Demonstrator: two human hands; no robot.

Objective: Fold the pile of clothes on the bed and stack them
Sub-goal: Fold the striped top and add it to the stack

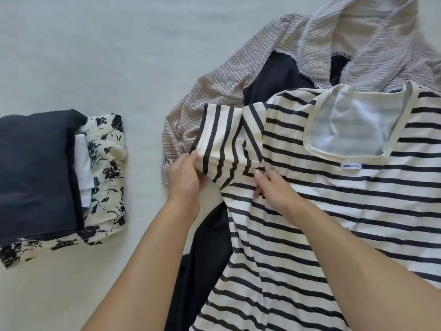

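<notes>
The striped top (334, 211) is lying spread over the unfolded clothes on the right of the bed (83, 56). Your left hand (185, 177) is pinching its short sleeve (222, 142) at the hem, fingers curled round the cloth. Your right hand (272, 187) is gripping the fabric by the armpit seam. Beneath are lying a dark garment (205, 259) and a grey lace one (238, 75). The folded stack (47, 173) is sitting well apart at the left.

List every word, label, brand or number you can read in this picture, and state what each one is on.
"MROIA": first word on the small white neck label of the striped top; reading uncertain because the print is tiny.
Second word on that label: too small and blurred to read.
Nothing else in view carries text.
</notes>
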